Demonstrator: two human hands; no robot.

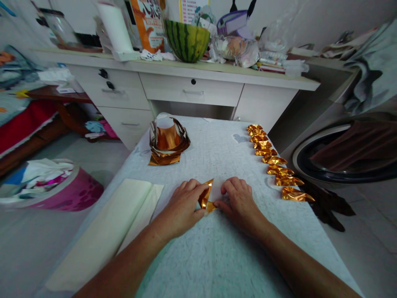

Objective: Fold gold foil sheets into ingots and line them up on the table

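A small sheet of gold foil paper (205, 198), partly folded and with a pale inner face, lies between my hands on the cloth-covered table. My left hand (185, 201) grips its left side, thumb below and fingers above. At the lower right corner, my right hand (237, 200) pinches the paper's edge with thumb and curled fingers. Several folded gold foil pieces (277, 169) form a row along the table's right edge. Toward the far left stands a curled stack of gold foil sheets (169, 138) around a white cup-like object (164, 121).
Folded cream paper (102, 231) covers the table's left side. Beyond the table is a white counter with drawers (192, 89), bearing a halved watermelon (187, 40) and a paper roll (114, 27). A pink bin (77, 188) stands left, a washing machine (322, 153) right.
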